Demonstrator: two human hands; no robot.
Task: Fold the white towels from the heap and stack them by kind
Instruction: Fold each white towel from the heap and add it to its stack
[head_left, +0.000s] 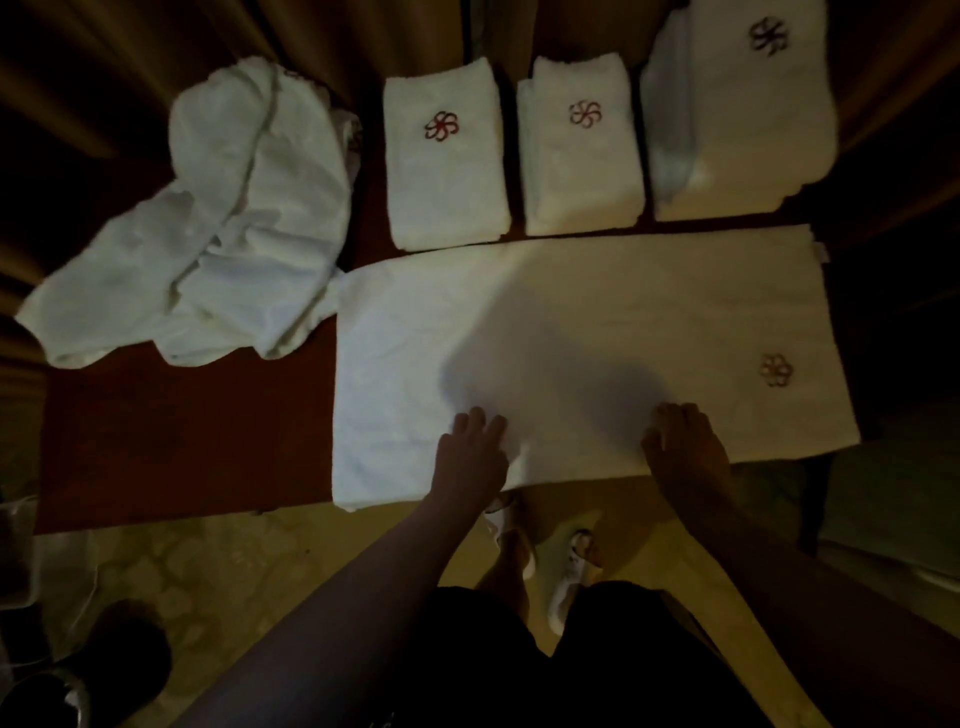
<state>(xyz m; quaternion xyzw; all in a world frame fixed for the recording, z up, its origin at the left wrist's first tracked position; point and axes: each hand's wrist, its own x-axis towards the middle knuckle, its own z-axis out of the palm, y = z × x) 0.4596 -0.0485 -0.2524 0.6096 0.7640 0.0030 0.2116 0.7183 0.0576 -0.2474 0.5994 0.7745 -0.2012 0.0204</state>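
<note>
Single view, head-worn camera, wide-angle. It looks forward and steeply down from above the person's own body: both forearms enter from the bottom edge, and the person's legs and feet show below the near edge of the red table (182, 441). The table fills mid-frame, close under the lens; its far edge runs along the top of the picture against draped curtains (130, 62). Strong barrel distortion bends straight edges near the borders. Floor (218, 566) visible bottom left. Lighting dim, corners dark. No second view, so no shared region to log.
</note>
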